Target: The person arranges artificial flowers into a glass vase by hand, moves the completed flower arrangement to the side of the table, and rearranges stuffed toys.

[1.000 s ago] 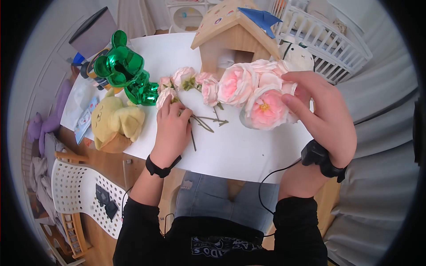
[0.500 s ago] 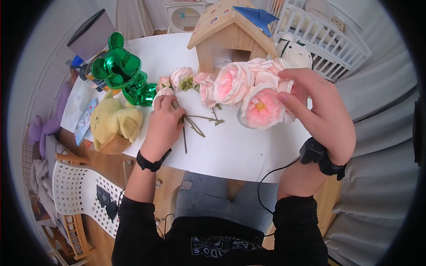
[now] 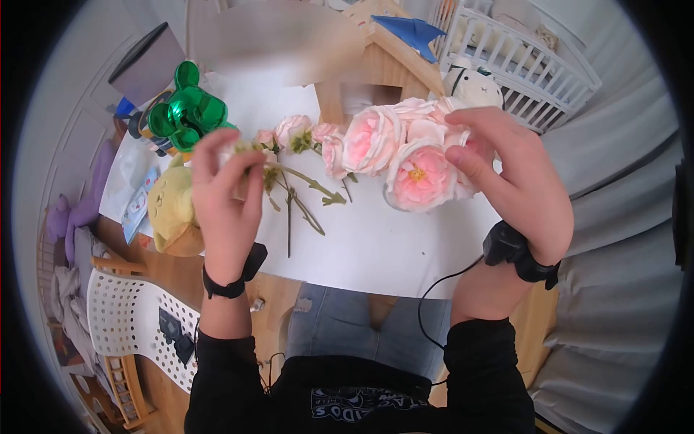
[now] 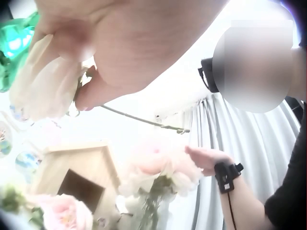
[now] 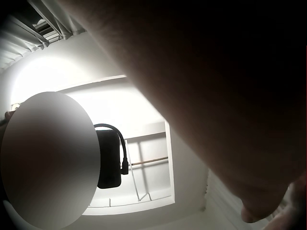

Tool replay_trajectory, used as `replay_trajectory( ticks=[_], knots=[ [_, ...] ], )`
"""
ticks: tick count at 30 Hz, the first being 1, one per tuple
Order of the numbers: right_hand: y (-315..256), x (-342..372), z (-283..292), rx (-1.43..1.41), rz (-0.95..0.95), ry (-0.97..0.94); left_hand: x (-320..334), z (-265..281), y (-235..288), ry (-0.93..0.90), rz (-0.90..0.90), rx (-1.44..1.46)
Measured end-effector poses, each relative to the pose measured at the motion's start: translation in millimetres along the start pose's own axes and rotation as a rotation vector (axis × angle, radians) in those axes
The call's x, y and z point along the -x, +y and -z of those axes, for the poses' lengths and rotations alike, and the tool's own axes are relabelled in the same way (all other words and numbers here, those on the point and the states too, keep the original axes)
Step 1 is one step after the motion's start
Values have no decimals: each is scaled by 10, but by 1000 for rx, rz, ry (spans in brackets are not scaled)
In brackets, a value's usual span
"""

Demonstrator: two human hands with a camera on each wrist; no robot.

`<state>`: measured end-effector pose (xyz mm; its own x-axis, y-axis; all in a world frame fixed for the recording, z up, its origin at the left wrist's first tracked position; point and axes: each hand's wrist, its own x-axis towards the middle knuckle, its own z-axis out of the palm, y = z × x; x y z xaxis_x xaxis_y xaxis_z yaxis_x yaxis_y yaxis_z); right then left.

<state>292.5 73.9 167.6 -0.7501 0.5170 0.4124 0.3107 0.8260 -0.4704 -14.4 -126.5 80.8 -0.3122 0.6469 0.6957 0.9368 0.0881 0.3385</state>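
In the head view my left hand pinches a pale rose just below its bloom, raised over the table's left part; its green stem points right. The left wrist view shows the pale petals beside my fingers and the thin stem reaching sideways. My right hand curves round the right side of a bunch of large pink roses, thumb and fingers at the petals. The same bunch stands in a clear vessel in the left wrist view. Smaller roses lie on the table with loose stems.
A shiny green bear figure and a yellow plush toy are at the left of the white table. A wooden house stands behind the roses, with a white plush at its right.
My left hand has risen from the small roses and moved left, lifting one rose with its stem. My right hand stays at the large bunch.
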Motion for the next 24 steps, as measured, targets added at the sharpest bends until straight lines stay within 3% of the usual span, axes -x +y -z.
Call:
replay_trajectory(
  ticks=[2,4,5,6,8,10,12,13,14,16,18,19,24],
  knots=[
    [34,-39,-7,82,131,127,-227,90,204,257,-118,-43],
    [53,-92,4,10,141,225,-526,152,375,359,-301,-90],
    [48,-108,16,-66,155,325,-668,153,474,367,-367,-76],
    [18,-103,28,-57,156,327,-806,136,586,378,-434,-62],
    [-63,-88,40,-412,128,360,-1045,84,856,351,-548,35],
    [-84,-104,-10,-493,123,352,-1375,-160,920,317,-672,135],
    [-87,-109,-15,-578,117,346,-1819,-499,964,547,-1163,433],
    [-86,-103,-6,-737,122,306,-1806,-527,1058,563,-1213,399],
    [-71,-88,9,-897,127,262,-1762,-537,1106,565,-1218,409],
    [-77,-55,65,-884,7,190,-1682,-569,1181,521,-1156,496],
    [-69,-76,-136,-922,94,552,-1584,-600,1207,468,-1082,574],
    [-88,-29,22,-957,85,310,-1531,-606,1214,440,-1042,610],
    [195,158,153,-937,-42,314,-1291,-590,1285,309,-865,783]
  ],
)
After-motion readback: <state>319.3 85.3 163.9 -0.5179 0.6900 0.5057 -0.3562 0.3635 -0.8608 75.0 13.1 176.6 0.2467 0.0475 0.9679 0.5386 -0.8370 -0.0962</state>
